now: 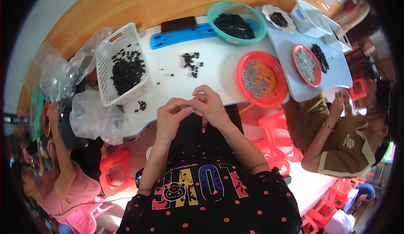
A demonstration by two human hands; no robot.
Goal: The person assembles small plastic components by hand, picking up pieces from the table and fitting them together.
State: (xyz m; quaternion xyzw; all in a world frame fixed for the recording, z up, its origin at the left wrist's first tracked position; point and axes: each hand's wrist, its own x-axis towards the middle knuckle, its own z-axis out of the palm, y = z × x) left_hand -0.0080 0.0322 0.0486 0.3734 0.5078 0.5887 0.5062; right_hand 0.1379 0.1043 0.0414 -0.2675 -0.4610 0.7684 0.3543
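My left hand (171,115) and my right hand (209,107) meet in front of my body, just off the table's near edge. The fingers of both are pinched together at the tips. Whatever they hold, if anything, is too small or hidden to make out. Beyond them, a loose group of small black parts (192,64) lies on the white table (168,84). To the right stands a red plate (279,91) with many small grey metal pieces (253,80) on it. A white plastic basket (110,70) on the left holds a heap of black parts (127,72).
A green basket (261,31) of black pieces stands at the back, beside a blue tray (162,41) and a dark flat case (179,24). Clear plastic bags (97,116) hang at the left edge. Co-workers sit on both sides; red stools (114,171) stand below.
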